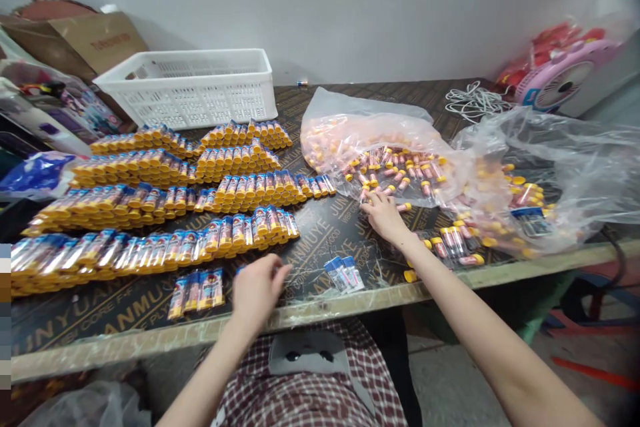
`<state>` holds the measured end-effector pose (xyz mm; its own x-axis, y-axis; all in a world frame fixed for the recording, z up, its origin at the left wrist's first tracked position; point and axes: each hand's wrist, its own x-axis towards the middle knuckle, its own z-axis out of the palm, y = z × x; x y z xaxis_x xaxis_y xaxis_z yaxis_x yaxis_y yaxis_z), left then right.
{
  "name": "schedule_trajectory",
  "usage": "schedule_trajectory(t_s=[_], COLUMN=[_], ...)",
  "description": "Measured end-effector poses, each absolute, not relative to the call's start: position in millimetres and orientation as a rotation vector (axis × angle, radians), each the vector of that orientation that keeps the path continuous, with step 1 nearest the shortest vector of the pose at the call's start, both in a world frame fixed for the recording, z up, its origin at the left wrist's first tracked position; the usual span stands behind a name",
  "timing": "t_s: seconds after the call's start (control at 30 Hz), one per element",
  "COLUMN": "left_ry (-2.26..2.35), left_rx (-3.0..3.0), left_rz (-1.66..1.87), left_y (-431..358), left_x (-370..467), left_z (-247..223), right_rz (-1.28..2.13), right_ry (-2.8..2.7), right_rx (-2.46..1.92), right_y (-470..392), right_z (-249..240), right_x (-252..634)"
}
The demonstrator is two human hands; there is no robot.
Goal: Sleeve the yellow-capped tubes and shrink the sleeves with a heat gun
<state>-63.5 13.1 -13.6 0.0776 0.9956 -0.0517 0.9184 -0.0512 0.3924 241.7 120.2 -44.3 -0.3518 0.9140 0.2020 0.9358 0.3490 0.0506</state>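
Observation:
My left hand [257, 287] is low over the table's near side, its fingers curled. A bit of blue shows at its far edge; whatever lies under the fingers is hidden. Just left of it, a short row of wrapped yellow-capped tubes [197, 291] with blue-topped sleeves lies on the table. My right hand [385, 217] reaches to the mouth of a clear plastic bag [345, 123], fingertips closed around a small pink tube [363, 195], which is partly covered. Loose pink tubes with yellow caps [400, 173] spill from the bag. Flat printed sleeves [344, 275] lie between my hands.
Long stacked rows of wrapped tubes [150, 250] fill the table's left side. Behind them stands a white plastic basket [200, 90], with a cardboard box [100, 40] further left. At right are a second plastic bag [575, 167], a white cable [477, 101] and a pink fan [565, 80].

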Motion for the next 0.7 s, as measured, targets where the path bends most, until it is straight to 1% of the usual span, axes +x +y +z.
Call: schedule_trajectory(t_s=[0.07,0.1,0.23,0.4,0.57,0.7], left_ry=[1.599,1.575,1.653,1.662,1.653,1.664], left_rx=[2.018,2.009,1.994,1.953,1.993,2.035], left_rz=[0.424,0.420,0.361,0.374,0.351,0.354], left_y=[17.6,20.2,28.5,30.3,27.2,24.2], left_x=[-31.5,-17.0,15.1,12.4,11.0,11.5], left_z=[-23.7,-29.1,-43.9,-49.6,-50.5,-49.1], right_rz=[-0.154,-0.092,0.192,0.492,0.522,0.473], right_ry=[-2.476,-2.456,-2.233,-1.943,-1.634,-1.545], right_rx=[-1.634,-1.602,-1.513,-1.478,-1.530,-1.466], right_y=[113.1,106.6,65.7,16.5,-7.1,-17.8], right_z=[-39.0,-35.8,-23.3,-23.0,-32.4,-31.4], right_x=[235.7,231.9,216.0,206.2,197.4,188.6])
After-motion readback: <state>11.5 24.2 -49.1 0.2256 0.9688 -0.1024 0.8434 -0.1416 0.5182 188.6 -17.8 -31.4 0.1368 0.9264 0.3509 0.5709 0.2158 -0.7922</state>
